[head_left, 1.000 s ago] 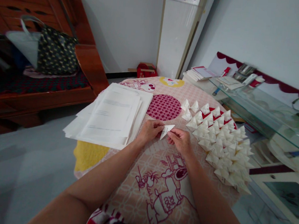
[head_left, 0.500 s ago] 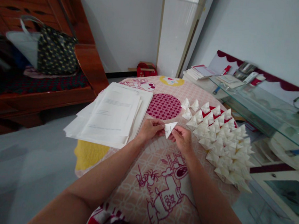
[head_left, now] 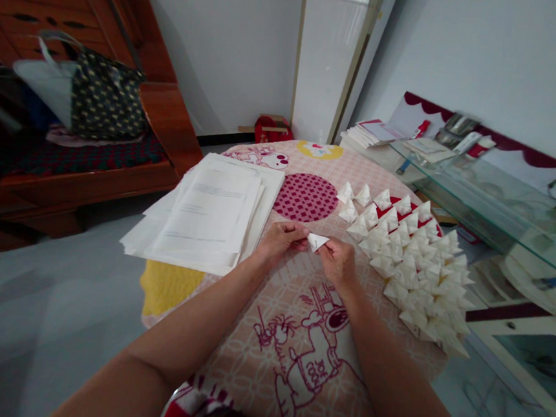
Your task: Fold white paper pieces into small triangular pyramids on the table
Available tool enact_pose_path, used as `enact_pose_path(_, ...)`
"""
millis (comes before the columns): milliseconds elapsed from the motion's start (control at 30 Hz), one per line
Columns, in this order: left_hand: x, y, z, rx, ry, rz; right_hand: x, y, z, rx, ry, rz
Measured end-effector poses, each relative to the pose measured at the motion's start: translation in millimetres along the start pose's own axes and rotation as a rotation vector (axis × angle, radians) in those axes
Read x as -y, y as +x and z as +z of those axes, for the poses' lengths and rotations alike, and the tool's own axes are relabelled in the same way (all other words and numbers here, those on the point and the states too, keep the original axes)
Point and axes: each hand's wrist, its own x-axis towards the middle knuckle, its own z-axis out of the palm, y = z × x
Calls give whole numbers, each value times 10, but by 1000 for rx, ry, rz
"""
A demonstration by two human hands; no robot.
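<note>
A small folded paper piece [head_left: 316, 242], white with some print on it, is held between both hands above the cloth-covered table. My left hand [head_left: 285, 240] pinches its left end, fingers closed. On its right end the fingers of my right hand [head_left: 337, 262] are closed too. To the left lies a stack of printed paper sheets [head_left: 204, 212], its edges uneven. Right of my hands stand many pointed folded paper pieces [head_left: 408, 252] in close rows. The fingertips partly hide the piece I hold.
The round table carries a pink patterned cloth [head_left: 314, 348]. Beyond its right side is a glass shelf [head_left: 493, 195] with papers and cups. A wooden bench [head_left: 169, 121] with a dotted bag [head_left: 106, 93] stands left. A white floor-standing unit [head_left: 327, 63] is at the back.
The folded paper piece has turned between my fingers: its upright pointed shape now looks flatter and lower. Both hands stay nearly in place. The stack and the rows of folded pieces are unchanged.
</note>
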Motion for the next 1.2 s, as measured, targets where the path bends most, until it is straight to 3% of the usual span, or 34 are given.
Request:
enact_pose_path(167,-9,1,12,18,-85,-82,-4,-30,16,-45,-213,-199)
enact_pose_path(300,-17,7,8,28,-128,-100,-49,-42,47,-44,-308,-272)
enact_pose_path(567,-14,6,4,36,-22,-94,-88,-38,54,-58,-276,-247)
enact_pose_path(900,6,14,6,37,-109,-110,-7,-19,65,-128,-483,-319)
enact_pose_path(1200,11,29,-4,24,-147,-123,-37,-32,72,-89,-361,-280)
